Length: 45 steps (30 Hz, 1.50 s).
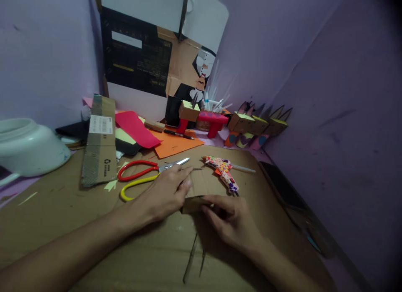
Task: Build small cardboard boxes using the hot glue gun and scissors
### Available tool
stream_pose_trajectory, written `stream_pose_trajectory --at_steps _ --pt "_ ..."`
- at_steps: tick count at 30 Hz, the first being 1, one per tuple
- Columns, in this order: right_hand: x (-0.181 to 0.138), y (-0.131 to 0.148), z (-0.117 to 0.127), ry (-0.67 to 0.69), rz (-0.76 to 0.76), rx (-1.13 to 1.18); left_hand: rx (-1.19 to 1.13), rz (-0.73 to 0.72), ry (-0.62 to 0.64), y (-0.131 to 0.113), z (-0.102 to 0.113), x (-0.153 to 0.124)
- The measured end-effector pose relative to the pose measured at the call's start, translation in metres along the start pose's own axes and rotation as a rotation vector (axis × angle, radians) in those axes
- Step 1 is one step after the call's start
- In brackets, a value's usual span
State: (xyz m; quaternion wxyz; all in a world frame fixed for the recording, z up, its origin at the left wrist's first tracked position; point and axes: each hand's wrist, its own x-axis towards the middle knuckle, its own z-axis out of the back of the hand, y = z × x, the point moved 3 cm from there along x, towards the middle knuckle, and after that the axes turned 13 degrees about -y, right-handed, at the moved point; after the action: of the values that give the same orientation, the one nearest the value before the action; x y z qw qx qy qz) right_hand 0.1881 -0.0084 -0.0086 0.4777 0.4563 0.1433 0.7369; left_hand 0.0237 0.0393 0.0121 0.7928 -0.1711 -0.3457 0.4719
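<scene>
My left hand [168, 191] lies on a small folded cardboard piece [201, 189], fingers together and pressing its upper flap. My right hand [230, 220] pinches the lower folded edge of the same piece from the right. Both rest on a large brown cardboard sheet [78, 208] covering the desk. Just beyond my left hand lie scissors [147, 174] with one red and one yellow handle. A glue gun [223, 171] with a colourful patterned body lies beyond the cardboard piece.
A cardboard strip [99, 141] with a label lies at the left, near a white tub [28, 147]. Red [136, 128] and orange paper [174, 143], a pen [178, 134], small cardboard boxes [256, 124] and a dark phone-like slab [279, 185] sit against the purple walls.
</scene>
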Motion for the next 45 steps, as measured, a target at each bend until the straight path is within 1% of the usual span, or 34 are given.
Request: stream_pose_trajectory --at_steps 2,3,4,5,6,7,8,10,12,13,14,16,18,20,21,24,25,26,27,29,32,35,37,40,41,43,45 --pt "-0.002 -0.003 -0.004 0.081 -0.373 0.136 0.001 0.021 -0.005 0.0 0.0 0.0" --pt "-0.003 -0.004 -0.006 0.111 -0.515 0.203 -0.001 0.019 -0.007 -0.001 0.001 0.0" --pt "-0.004 -0.004 -0.007 0.126 -0.61 0.252 -0.004 0.014 -0.01 -0.002 0.001 0.0" --pt "-0.004 -0.004 -0.009 0.125 -0.653 0.272 -0.009 0.012 -0.009 -0.002 0.0 -0.001" --pt "-0.003 -0.004 -0.009 0.094 -0.641 0.26 -0.016 0.01 -0.006 -0.002 0.0 -0.001" --pt "-0.002 -0.004 -0.008 0.036 -0.575 0.221 -0.022 0.009 -0.004 -0.002 -0.001 -0.002" --pt "-0.001 -0.003 -0.007 -0.035 -0.469 0.163 -0.028 0.004 -0.002 -0.002 -0.001 -0.002" --pt "-0.001 0.001 -0.003 -0.164 -0.195 0.019 -0.037 -0.02 0.0 -0.002 -0.002 -0.002" --pt "-0.005 0.005 0.0 -0.26 0.053 -0.134 -0.037 -0.055 -0.004 -0.002 -0.002 -0.002" --pt "-0.007 0.007 0.002 -0.293 0.141 -0.199 -0.033 -0.063 -0.007 -0.002 -0.002 -0.002" --pt "-0.008 0.008 0.005 -0.325 0.202 -0.253 -0.028 -0.063 -0.008 -0.002 -0.001 -0.002" --pt "-0.008 0.007 0.011 -0.36 0.264 -0.314 -0.015 -0.045 -0.005 -0.002 0.001 -0.002" --pt "-0.005 0.005 0.016 -0.366 0.274 -0.305 -0.004 -0.024 0.005 -0.002 0.003 -0.002" --pt "0.002 0.001 0.018 -0.314 0.23 -0.217 -0.005 -0.016 0.023 -0.003 0.005 0.0" --pt "0.006 -0.003 0.017 -0.258 0.192 -0.149 -0.008 -0.008 0.035 -0.003 0.005 0.0" --pt "0.015 -0.013 0.008 -0.031 0.068 0.07 -0.042 0.002 0.08 -0.004 0.005 0.003" --pt "0.017 -0.015 0.005 0.011 0.032 0.123 -0.062 0.0 0.084 -0.004 0.005 0.004" --pt "0.019 -0.018 0.003 0.023 -0.004 0.159 -0.086 -0.002 0.082 -0.004 0.005 0.004" --pt "0.019 -0.02 0.002 0.012 -0.038 0.183 -0.111 0.0 0.071 -0.003 0.005 0.004" --pt "0.02 -0.023 0.002 -0.052 -0.108 0.203 -0.167 0.037 0.05 0.0 0.005 0.002" --pt "0.019 -0.028 0.005 -0.156 -0.208 0.211 -0.305 0.16 0.053 0.006 0.004 -0.001" --pt "0.019 -0.03 0.005 -0.226 -0.279 0.261 -0.476 0.261 0.089 0.008 -0.002 -0.004" --pt "0.018 -0.028 0.004 -0.227 -0.285 0.297 -0.559 0.269 0.105 0.007 -0.007 -0.005" --pt "0.016 -0.022 0.001 -0.172 -0.209 0.27 -0.601 0.193 0.084 0.005 -0.012 -0.006" --pt "0.015 -0.02 0.001 -0.156 -0.172 0.243 -0.564 0.15 0.066 0.005 -0.012 -0.006" --pt "0.014 -0.018 0.002 -0.142 -0.094 0.183 -0.42 0.085 0.018 0.006 -0.01 -0.006" --pt "0.014 -0.017 0.002 -0.128 -0.018 0.125 -0.292 0.06 -0.038 0.008 -0.008 -0.007"
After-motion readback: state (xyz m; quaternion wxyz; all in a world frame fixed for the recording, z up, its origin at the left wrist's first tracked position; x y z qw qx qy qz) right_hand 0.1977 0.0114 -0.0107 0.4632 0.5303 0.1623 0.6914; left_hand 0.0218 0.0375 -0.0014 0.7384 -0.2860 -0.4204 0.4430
